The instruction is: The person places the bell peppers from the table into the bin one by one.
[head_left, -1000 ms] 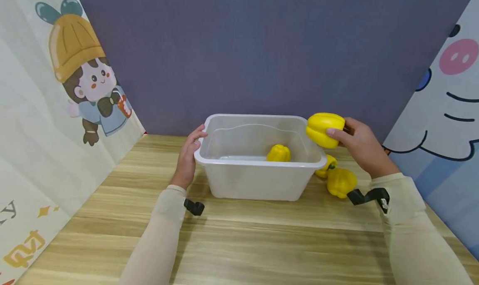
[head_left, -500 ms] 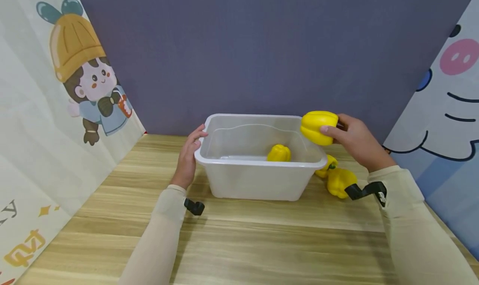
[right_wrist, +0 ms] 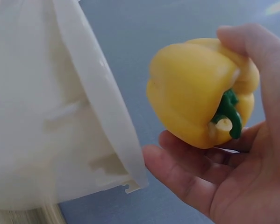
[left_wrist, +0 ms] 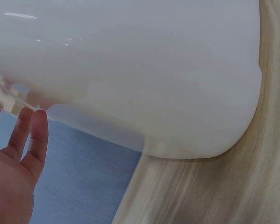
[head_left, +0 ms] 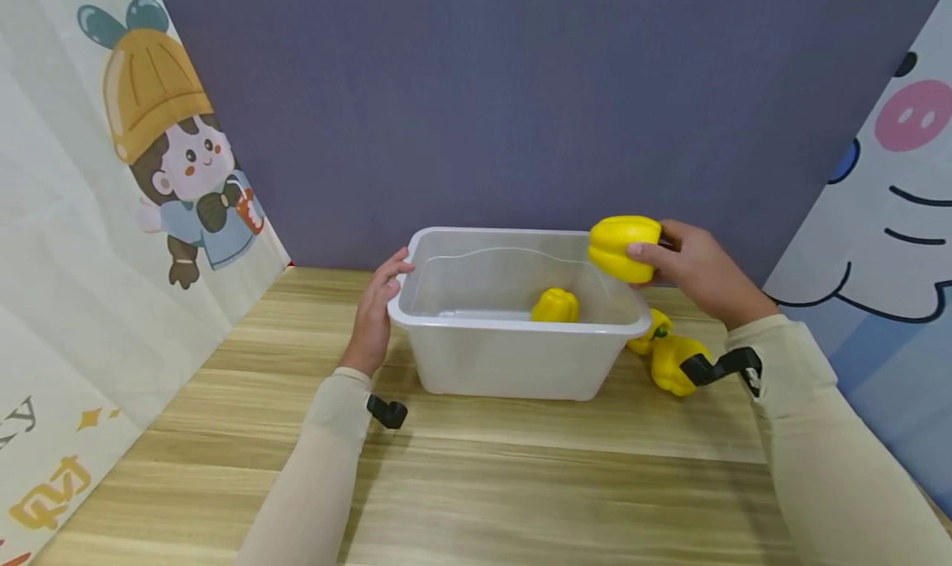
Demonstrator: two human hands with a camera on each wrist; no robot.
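A white plastic bin [head_left: 513, 359] stands on the wooden table, with one yellow bell pepper [head_left: 554, 306] lying inside it. My left hand [head_left: 372, 314] rests on the bin's left rim, its fingers fairly straight against the side; the left wrist view shows the fingertips [left_wrist: 39, 126] at the rim. Over the bin's right rim my right hand [head_left: 695, 264] holds another yellow bell pepper [head_left: 623, 248] between thumb and fingers. Its green stem [right_wrist: 231, 114] faces the palm in the right wrist view.
Two more yellow bell peppers lie on the table right of the bin: a nearer pepper [head_left: 675, 363] and a partly hidden pepper [head_left: 656, 326] behind it. A dark grey-blue panel [head_left: 476, 103] rises behind the bin. Printed sheets hang at both sides.
My right hand has moved left and slightly up, carrying the bell pepper from beside the right rim to over it. The left hand and the bin have stayed in place.
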